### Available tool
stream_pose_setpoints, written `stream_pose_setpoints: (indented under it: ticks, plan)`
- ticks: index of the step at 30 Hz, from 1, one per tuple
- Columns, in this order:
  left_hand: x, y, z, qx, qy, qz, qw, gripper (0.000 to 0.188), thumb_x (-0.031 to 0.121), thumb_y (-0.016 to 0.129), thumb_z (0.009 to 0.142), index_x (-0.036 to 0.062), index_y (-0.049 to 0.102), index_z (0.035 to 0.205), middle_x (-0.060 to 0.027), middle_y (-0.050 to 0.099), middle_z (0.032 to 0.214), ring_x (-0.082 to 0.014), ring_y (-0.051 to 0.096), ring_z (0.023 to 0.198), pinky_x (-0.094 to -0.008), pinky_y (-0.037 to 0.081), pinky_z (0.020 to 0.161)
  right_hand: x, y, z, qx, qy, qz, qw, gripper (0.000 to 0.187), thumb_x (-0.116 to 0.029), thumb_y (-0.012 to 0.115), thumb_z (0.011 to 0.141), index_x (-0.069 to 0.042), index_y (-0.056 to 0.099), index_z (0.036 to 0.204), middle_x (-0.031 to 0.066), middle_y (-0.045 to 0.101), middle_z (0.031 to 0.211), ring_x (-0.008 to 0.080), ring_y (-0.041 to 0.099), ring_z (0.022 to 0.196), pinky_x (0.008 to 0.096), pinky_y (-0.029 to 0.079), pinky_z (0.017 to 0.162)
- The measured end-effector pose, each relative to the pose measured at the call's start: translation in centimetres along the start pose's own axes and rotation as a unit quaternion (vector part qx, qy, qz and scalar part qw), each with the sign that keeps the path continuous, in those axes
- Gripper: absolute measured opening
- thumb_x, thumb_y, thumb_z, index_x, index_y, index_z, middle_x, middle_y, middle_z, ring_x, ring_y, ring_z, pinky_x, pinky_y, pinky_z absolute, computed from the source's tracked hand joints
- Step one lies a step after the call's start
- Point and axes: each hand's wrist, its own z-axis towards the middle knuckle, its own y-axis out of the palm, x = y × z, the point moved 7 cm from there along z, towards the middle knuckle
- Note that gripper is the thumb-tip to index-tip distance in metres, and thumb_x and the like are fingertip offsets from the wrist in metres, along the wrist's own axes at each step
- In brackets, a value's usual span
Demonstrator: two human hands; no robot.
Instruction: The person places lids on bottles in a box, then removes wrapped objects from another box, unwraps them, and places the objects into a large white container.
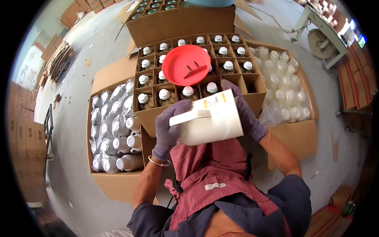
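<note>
A white jug [221, 125] with a side handle and small printed marks lies tilted on its side between my two hands, in front of my lap. My left hand [169, 124], in a purple-grey glove, is closed around its left end by the handle. At the other end my right hand [248, 114], gloved alike, presses on the jug's broad end, thumb and fingers partly hidden behind it. Just beyond stands a divided carton [148, 118] of bottles with white caps, one bottle cap [188, 91] close to the jug. On those bottles rests a red bowl [173, 67] with small red and dark pieces.
An open box [118, 178] of plastic-wrapped white containers stands at left. Another box [294, 136] holds clear-wrapped white-topped items at right. Behind is a further carton [177, 24] with a blue basin [209, 2]. Stacked cartons [25, 138] line the left side; a machine stand [321, 37] is far right.
</note>
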Motion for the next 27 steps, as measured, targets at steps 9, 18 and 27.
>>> stream_pose_setpoints:
  ticks: [9,18,27]
  plan:
    - [-6.1,-5.8,-5.4,0.104,-0.176,-0.067,0.977,0.034,0.015,0.049,0.087,-0.0050,0.064,0.111,-0.0124,0.069,0.101,-0.0168,0.064,0.092,-0.0286,0.050,0.083,-3.8,9.4,3.4,-0.194,-0.181,-0.189,0.945,0.048,-0.030,0.047,0.098,-0.003,0.043,0.137,0.0146,0.039,0.144,0.0281,0.030,0.138,0.0405,0.020,0.115]
    - [-13.5,-7.4,-12.0,0.113,-0.356,-0.172,0.911,0.050,0.036,0.034,0.103,-0.0021,0.066,0.105,-0.0090,0.071,0.089,-0.0168,0.067,0.079,-0.0300,0.053,0.069,13.0,-0.6,22.7,-0.195,0.003,-0.808,0.556,0.037,-0.024,0.050,0.091,-0.015,0.053,0.127,0.0110,0.063,0.111,0.0288,0.063,0.100,0.0460,0.054,0.068]
    - [-12.8,-8.0,-9.8,0.016,-0.140,0.069,0.988,0.035,0.028,0.049,0.097,0.0013,0.059,0.117,-0.0148,0.070,0.097,-0.0253,0.069,0.084,-0.0352,0.054,0.071,10.3,-0.1,23.2,-0.134,0.280,-0.032,0.950,0.021,-0.025,0.061,0.082,-0.004,0.060,0.085,0.0029,0.060,0.071,0.0138,0.059,0.059,0.0282,0.048,0.054]
